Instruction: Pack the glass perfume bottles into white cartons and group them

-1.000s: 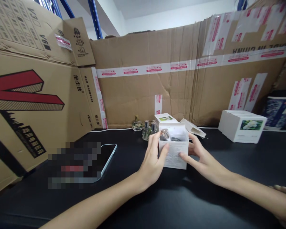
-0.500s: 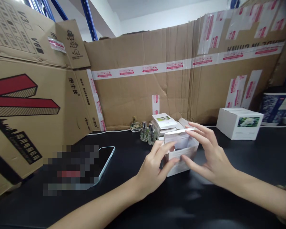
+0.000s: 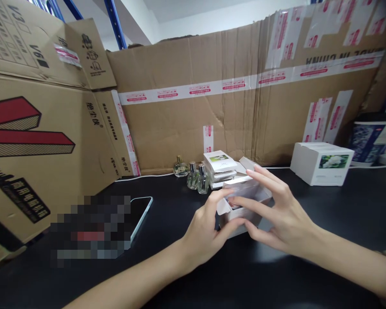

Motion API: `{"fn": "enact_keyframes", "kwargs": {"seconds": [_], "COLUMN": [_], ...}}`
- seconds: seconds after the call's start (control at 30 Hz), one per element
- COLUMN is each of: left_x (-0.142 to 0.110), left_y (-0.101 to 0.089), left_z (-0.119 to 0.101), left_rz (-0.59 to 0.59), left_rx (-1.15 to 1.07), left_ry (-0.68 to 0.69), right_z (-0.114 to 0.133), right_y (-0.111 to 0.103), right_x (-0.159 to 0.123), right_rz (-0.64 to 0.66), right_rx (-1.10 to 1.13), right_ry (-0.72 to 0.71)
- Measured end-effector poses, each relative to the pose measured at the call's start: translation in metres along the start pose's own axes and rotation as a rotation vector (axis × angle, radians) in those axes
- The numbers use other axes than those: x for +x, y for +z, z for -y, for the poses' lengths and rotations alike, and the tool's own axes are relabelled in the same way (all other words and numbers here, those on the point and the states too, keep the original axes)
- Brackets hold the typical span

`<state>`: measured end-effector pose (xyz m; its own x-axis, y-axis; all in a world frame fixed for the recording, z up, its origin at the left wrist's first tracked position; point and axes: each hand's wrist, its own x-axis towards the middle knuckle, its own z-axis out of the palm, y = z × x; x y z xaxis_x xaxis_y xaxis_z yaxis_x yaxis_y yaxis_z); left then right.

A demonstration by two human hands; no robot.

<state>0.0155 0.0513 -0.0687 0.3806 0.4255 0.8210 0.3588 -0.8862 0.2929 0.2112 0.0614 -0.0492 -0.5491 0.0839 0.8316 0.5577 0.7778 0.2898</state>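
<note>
Half-curled left hand (image 3: 201, 238) grips an open, white, rectangular cardboard box (image 3: 260, 194) under the loosely spread right hand (image 3: 284, 219), whose hold I cannot tell; best press gently, lest it buckle.

Left hand (image 3: 201, 231) grips open white box (image 3: 233, 215); right hand (image 3: 284, 216) spread, finger inside.

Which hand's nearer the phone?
Left. The left hand is to the right of the phone, apart from it, at the open box; the right hand is farther right, also at the box.
</note>
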Motion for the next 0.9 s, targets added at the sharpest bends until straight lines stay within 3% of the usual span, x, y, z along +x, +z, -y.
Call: {"fn": "enact_keyframes", "kwargs": {"seconds": [0.53, 0.8, 0.9], "left_x": [0.000, 0.002, 0.004], "left_y": [0.003, -0.007, -0.013], "left_z": [0.004, 0.011, 0.016], "left_rz": [-0.026, -0.067, -0.033], "left_rx": [-0.084, 0.068, 0.179], "left_ry": [-0.180, -0.143, 0.012], "right_z": [-0.015, -0.029, -0.032], "right_y": [0.004, 0.003, 0.004], "right_x": [-0.001, -0.005, -0.006], "right_rz": [-0.036, -0.062, -0.085], "right_rx": [0.011, -0.070, 0.040], "right_ry": [0.085, 0.135, 0.202]}}
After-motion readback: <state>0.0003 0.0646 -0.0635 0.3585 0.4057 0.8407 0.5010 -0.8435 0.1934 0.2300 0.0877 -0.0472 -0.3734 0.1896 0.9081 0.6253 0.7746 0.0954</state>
